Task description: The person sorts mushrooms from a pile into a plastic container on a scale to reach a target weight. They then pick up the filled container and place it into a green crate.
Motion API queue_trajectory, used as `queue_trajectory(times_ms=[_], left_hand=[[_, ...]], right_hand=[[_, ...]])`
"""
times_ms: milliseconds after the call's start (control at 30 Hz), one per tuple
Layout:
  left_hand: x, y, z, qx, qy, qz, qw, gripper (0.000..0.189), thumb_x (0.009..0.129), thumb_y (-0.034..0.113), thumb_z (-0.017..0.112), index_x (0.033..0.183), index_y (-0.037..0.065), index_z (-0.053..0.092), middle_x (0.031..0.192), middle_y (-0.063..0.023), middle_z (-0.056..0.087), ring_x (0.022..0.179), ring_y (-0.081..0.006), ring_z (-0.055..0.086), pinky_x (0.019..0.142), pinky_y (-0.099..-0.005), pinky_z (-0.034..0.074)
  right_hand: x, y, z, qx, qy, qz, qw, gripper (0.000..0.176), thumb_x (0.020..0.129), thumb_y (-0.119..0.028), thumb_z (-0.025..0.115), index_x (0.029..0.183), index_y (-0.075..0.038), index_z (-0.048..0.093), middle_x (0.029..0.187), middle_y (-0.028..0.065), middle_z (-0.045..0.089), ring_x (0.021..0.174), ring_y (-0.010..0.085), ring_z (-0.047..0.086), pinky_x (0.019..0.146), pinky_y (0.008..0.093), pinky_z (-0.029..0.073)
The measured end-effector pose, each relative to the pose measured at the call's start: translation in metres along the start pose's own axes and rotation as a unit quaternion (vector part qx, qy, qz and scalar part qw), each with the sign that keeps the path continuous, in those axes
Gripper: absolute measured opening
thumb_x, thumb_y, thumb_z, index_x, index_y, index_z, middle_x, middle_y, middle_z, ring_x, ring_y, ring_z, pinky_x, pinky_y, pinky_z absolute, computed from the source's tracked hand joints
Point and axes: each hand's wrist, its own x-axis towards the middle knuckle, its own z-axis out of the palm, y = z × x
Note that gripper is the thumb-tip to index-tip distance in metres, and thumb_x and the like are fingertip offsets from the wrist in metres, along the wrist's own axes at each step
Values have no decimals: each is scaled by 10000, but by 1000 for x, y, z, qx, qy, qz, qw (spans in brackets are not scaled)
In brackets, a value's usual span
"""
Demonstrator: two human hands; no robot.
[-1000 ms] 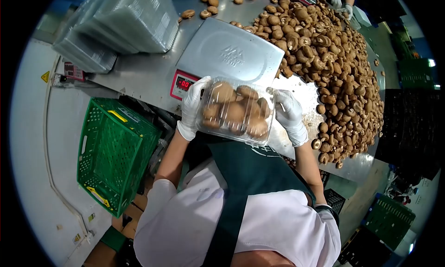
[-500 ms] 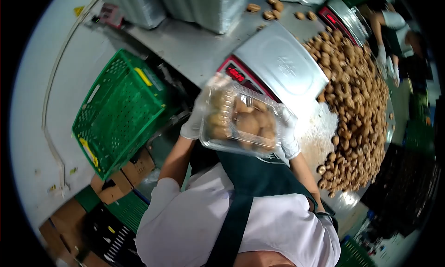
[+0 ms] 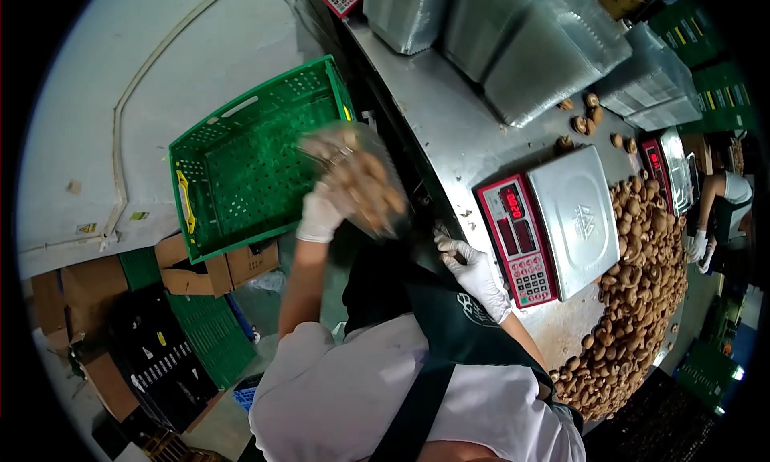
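A clear plastic box of mushrooms (image 3: 365, 181), smeared by motion, is in my left hand (image 3: 321, 213), which wears a white glove. The box is tilted and overlaps the right side of a green crate (image 3: 233, 173) in view. My right hand (image 3: 475, 276), also gloved, is off the box with its fingers apart and partly curled, near the table edge. Beside it stands a red and silver weighing scale (image 3: 573, 221) with a lit display and a bare plate. Brown mushrooms (image 3: 642, 293) lie heaped on the table beyond the scale.
Stacks of clear plastic boxes (image 3: 553, 53) stand on the metal table (image 3: 417, 85). A second scale (image 3: 664, 169) is at the far right, near a co-worker's gloved hands (image 3: 700, 249). Cardboard boxes (image 3: 196, 273) and a black crate (image 3: 156, 350) sit at the lower left.
The mushroom box has gone from both hands in front of the scale to my left hand alone, over toward the green crate. My right hand has let go. The view has turned left.
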Motion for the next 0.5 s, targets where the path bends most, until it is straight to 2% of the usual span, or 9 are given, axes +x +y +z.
queue_trajectory(times_ms=[100, 200, 233, 300, 333, 367, 433, 467, 500], left_hand=[[23, 66, -49, 137, 118, 58, 982, 455, 984, 424, 396, 1301, 108, 476, 1177, -83, 589, 1137, -278, 550, 966, -466, 437], [59, 103, -94, 117, 189, 69, 973, 540, 926, 510, 502, 1293, 114, 488, 953, -21, 599, 889, -203, 595, 787, -391, 492], [72, 107, -100, 115, 185, 69, 973, 540, 926, 510, 502, 1293, 114, 488, 953, -21, 599, 889, -203, 595, 787, -391, 492], [97, 114, -112, 227, 296, 40, 927, 534, 905, 512, 546, 1268, 121, 523, 929, -15, 602, 838, -182, 595, 780, -350, 495], [116, 115, -137, 235, 317, 31, 918, 481, 894, 486, 580, 1190, 107, 576, 902, -17, 605, 832, -193, 610, 812, -348, 486], [132, 109, -135, 247, 322, 20, 914, 430, 887, 430, 611, 1149, 89, 602, 966, -31, 631, 842, -218, 625, 869, -344, 467], [165, 95, -189, 539, 327, -8, 776, 573, 851, 418, 654, 1322, 125, 510, 1209, -76, 581, 1059, -235, 574, 862, -363, 473], [176, 82, -183, 541, 374, 17, 753, 620, 809, 322, 719, 1351, 117, 499, 1223, -84, 572, 1013, -209, 580, 843, -320, 474], [187, 76, -176, 606, 427, -54, 669, 687, 794, 335, 706, 1398, 140, 442, 1447, -186, 370, 1287, -292, 428, 1024, -318, 361]], right_hand=[[1, 5, -6, -28, -11, 59, 998, 137, 863, 28, 594, 992, -3, 630, 1120, 100, 667, 1054, 164, 624, 894, 260, 491], [-4, 12, -11, -19, 10, 86, 996, 155, 882, 25, 580, 1025, 5, 636, 1117, 104, 664, 1005, 135, 619, 870, 239, 495], [-6, 15, -14, -26, 16, 89, 996, 161, 892, 47, 561, 1035, 26, 631, 1142, 112, 649, 987, 119, 605, 841, 227, 508], [-10, 21, -19, -55, 31, 77, 995, 163, 889, 52, 562, 1032, 34, 638, 1105, 110, 663, 955, 116, 612, 817, 236, 519], [-9, 9, -19, -26, 42, 124, 991, 165, 890, 48, 566, 1037, 36, 638, 1100, 109, 665, 942, 115, 615, 812, 236, 519], [-10, -3, -18, 3, 53, 172, 984, 167, 890, 45, 569, 1042, 38, 638, 1095, 108, 666, 928, 114, 618, 806, 236, 520], [-17, 19, -23, -47, 54, 127, 989, 172, 893, 31, 577, 1054, 39, 637, 1090, 109, 668, 890, 113, 625, 777, 234, 523], [-19, 24, -24, -57, 58, 119, 990, 174, 893, 31, 578, 1056, 38, 637, 1089, 110, 668, 891, 116, 626, 778, 235, 524], [-21, 30, -25, -66, 62, 112, 990, 176, 893, 31, 578, 1059, 38, 637, 1087, 111, 669, 892, 119, 627, 779, 237, 524]])
